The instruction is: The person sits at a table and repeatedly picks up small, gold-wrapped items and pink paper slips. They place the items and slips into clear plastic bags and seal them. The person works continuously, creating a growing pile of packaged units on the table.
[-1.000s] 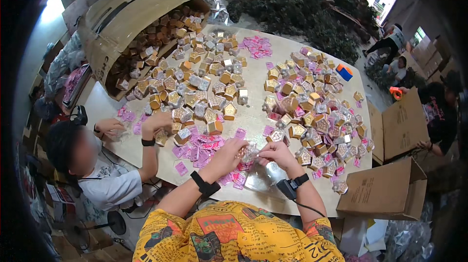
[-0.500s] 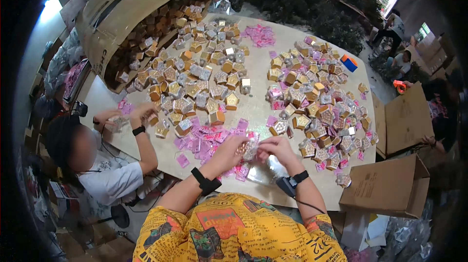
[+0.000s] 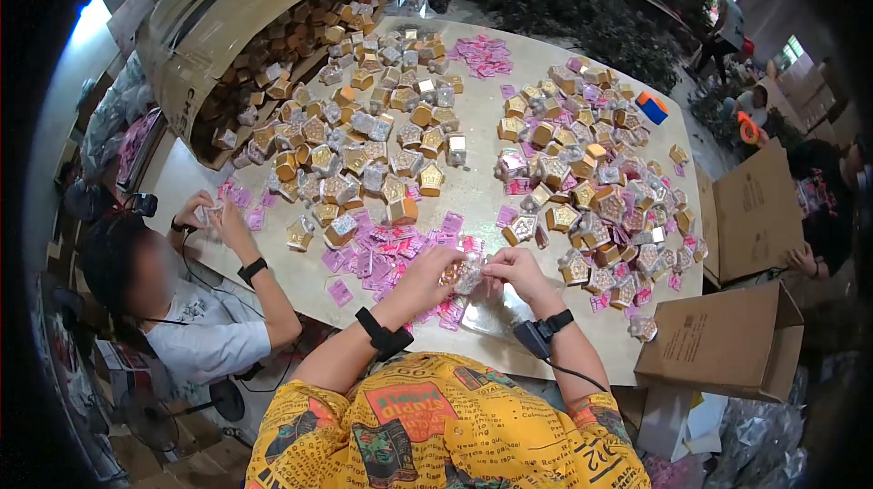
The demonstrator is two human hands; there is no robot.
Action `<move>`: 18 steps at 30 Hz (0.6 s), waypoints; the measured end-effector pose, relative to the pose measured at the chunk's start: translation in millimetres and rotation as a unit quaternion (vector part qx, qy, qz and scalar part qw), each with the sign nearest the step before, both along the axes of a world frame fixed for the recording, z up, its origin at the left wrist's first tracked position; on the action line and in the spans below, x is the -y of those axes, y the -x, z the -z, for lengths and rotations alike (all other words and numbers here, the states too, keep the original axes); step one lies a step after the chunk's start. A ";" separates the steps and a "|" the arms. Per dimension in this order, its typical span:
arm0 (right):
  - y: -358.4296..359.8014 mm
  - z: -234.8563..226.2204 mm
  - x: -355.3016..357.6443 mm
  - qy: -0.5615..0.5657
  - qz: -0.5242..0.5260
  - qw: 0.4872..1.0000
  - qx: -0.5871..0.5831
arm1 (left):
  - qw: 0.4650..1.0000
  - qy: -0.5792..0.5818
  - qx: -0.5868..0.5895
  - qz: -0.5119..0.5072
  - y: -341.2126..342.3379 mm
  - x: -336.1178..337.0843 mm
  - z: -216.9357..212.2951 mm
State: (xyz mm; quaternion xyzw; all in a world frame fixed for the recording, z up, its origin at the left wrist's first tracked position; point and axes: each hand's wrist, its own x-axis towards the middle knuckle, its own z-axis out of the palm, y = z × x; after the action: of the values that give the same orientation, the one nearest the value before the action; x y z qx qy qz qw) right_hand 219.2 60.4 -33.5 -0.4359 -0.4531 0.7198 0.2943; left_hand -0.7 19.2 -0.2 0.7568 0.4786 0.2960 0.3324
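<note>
Near the table's front edge, my left hand (image 3: 427, 280) is closed round a small gold box in clear plastic wrap (image 3: 465, 275). My right hand (image 3: 516, 271), fingers pinched, meets the right side of the plastic wrap. Beneath my hands lies a flat shiny clear plastic sheet or bag (image 3: 491, 316). A heap of small pink packets (image 3: 377, 257) spreads beside and under my left hand. Gold five-sided boxes (image 3: 400, 189) lie piled beyond it. To the right is another pile of gold boxes in clear wrap (image 3: 609, 207), with pink packets among them.
A large carton (image 3: 236, 44) lies tipped at the back left, boxes spilling out. At left, a co-worker's hands (image 3: 223, 216) handle a small item. A blue and orange tape dispenser (image 3: 652, 107) sits at the far right. Open cartons (image 3: 714, 339) stand off the right edge.
My hands stay nearly in place, the right still pinching the wrap. The co-worker's two hands have come together at the left, away from the gold pile.
</note>
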 end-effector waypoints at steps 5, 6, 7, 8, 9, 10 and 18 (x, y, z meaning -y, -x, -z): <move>4.1 -2.5 -0.2 -0.032 -0.027 0.997 0.058 | 0.999 0.023 -0.025 0.016 1.7 -2.5 16.5; 1.9 -6.3 -2.6 -0.053 -0.018 0.996 0.066 | 0.999 0.041 0.029 0.017 -1.4 -6.1 19.5; -2.1 -10.0 -8.4 -0.073 -0.011 0.995 0.073 | 0.995 0.061 0.081 0.015 -5.8 -11.8 22.3; -7.8 -12.4 -16.5 -0.092 -0.003 0.993 0.080 | 0.988 0.081 0.133 0.014 -7.9 -18.9 25.5; -19.5 -14.6 -27.0 -0.106 0.037 0.991 0.066 | 0.994 0.048 0.097 -0.001 -8.8 -28.0 28.6; -29.4 -31.0 -38.4 -0.197 0.069 0.971 0.117 | 0.998 0.015 0.061 -0.021 -6.8 -38.7 34.2; -80.1 -52.6 -37.1 -0.436 0.283 0.760 0.391 | 0.961 0.033 -0.251 -0.110 -11.9 -102.2 91.7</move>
State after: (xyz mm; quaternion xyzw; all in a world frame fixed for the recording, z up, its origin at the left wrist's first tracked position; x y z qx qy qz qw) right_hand 299.4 97.5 19.1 -0.6120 -0.6499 0.0958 0.4404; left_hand 11.2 121.5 -91.9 0.7380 0.6368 0.1151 0.1913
